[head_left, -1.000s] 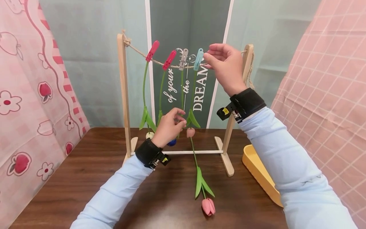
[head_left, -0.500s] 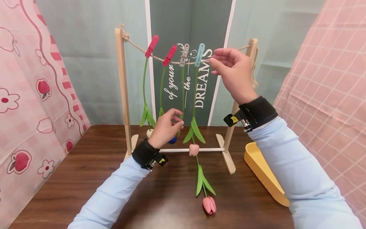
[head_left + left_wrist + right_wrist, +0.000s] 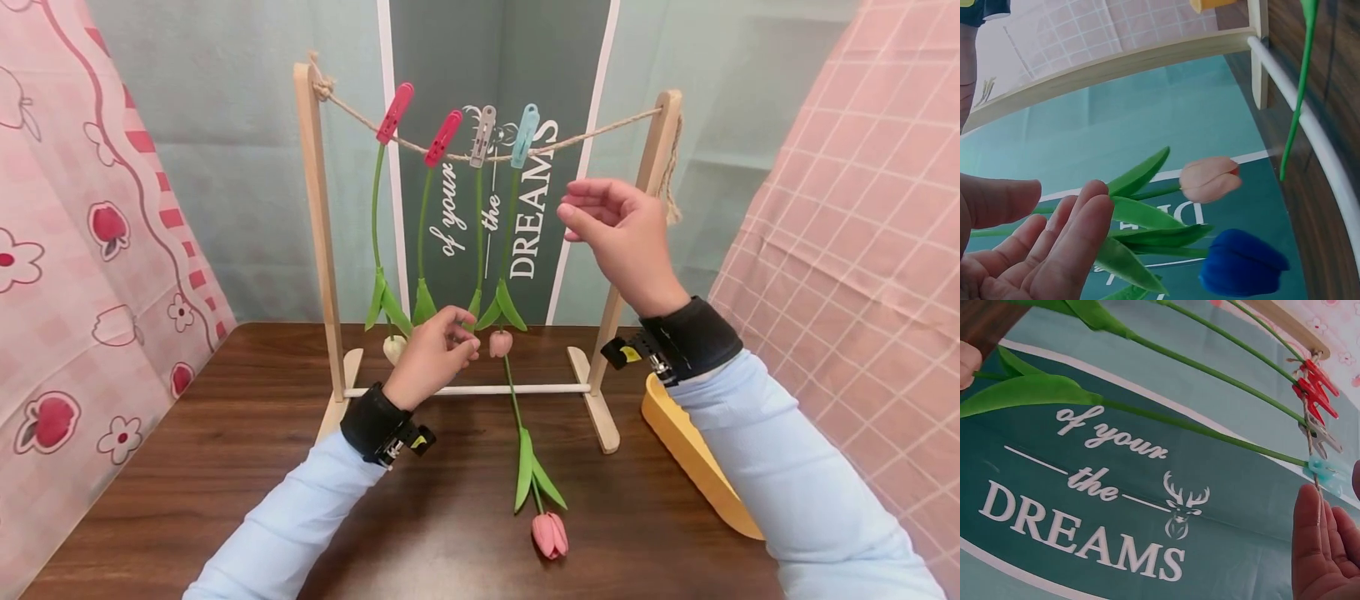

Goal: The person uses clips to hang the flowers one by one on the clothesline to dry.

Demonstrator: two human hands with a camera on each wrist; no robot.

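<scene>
Four tulips hang heads-down from a rope (image 3: 600,132), pinned by two red clothespins (image 3: 395,114), a grey clothespin (image 3: 483,137) and a light blue clothespin (image 3: 526,137). Below the rope, right of the light blue clothespin, my right hand (image 3: 630,242) is held loosely bent with nothing in it. My left hand (image 3: 435,354) is beside the leaves of the hanging tulips, fingers relaxed and holding nothing. The left wrist view shows the pale pink tulip (image 3: 1210,179) and the blue tulip (image 3: 1244,262) just past its fingertips. A white tulip (image 3: 393,348) hangs farther left.
The rope is strung between the posts of a wooden stand (image 3: 322,242) with a white bottom bar (image 3: 540,389). One pink tulip (image 3: 550,535) lies on the brown table (image 3: 225,467). A yellow tray (image 3: 693,467) stands at the right, partly behind the right sleeve.
My right hand has moved away from the light blue clothespin, to the right and down. The pale pink tulip has swung beneath its clothespin. My left hand stays nearly in place.
</scene>
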